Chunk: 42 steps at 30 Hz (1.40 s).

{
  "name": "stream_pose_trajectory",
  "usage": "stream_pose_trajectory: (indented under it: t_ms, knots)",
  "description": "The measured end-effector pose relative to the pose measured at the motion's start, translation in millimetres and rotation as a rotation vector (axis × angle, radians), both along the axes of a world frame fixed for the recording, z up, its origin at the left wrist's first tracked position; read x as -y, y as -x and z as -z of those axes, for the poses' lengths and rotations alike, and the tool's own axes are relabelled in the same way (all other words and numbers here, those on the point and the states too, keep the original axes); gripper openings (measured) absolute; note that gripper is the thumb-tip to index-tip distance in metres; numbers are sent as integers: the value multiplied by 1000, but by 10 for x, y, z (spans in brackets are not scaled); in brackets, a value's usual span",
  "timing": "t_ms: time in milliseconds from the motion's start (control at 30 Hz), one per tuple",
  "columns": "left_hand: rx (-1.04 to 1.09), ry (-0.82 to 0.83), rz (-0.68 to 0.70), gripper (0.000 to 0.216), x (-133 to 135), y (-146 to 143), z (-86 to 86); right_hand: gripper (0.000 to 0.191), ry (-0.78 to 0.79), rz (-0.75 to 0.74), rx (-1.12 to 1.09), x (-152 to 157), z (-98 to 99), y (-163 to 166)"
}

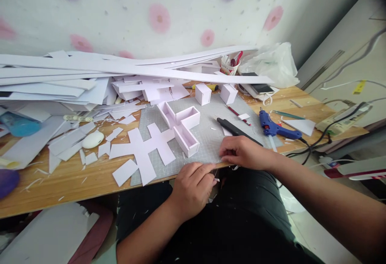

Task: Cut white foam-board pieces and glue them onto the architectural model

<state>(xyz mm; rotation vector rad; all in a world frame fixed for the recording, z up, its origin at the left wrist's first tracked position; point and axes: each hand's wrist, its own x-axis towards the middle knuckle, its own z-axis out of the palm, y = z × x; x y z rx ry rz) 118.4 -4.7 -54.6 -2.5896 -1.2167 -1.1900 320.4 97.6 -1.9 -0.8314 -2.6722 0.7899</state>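
My left hand [193,185] is at the table's front edge, its fingers curled together. A tiny white bit [216,180] shows at its fingertips, too small to name. My right hand [241,151] rests on the front edge of the grey cutting mat [208,131], fingers bent under; what they hold, if anything, is hidden. Just beyond it lies a black pen-like cutter [238,130]. On the mat stands a white foam-board piece with open box arms [185,133]. A flat white cross-shaped cutout [144,147] lies left of it, partly off the mat.
Two small white boxes [203,94] stand at the mat's back. A blue glue gun [276,127] with a cord lies right, near a dark red pencil [238,115]. Long white strips [135,69] and board scraps pile up at back left. A cup of tools [229,66] stands behind.
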Motion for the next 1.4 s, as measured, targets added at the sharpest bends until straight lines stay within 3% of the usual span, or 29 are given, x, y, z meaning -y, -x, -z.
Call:
stream_pose_trajectory:
  t_ms: [233,467,1067,1167,1300,1400]
  knots:
    - [7,-19,-2,5,-9,-4,12,12,-83,-36,53,53,-49,33]
    - [0,-17,2,5,-15,0,10,16,-16,-74,45,-12,-43,17]
    - [-26,-12,-26,5,2,-12,20,19,-346,28,150,182,102,44]
    - [-23,-14,-22,6,2,-12,10,19,-289,68,96,139,87,40]
    - [-25,-12,-14,6,8,-6,0,12,-98,-33,-5,51,8,3]
    - [-33,-13,-12,6,11,-2,2,13,-72,-69,-10,24,-31,-11]
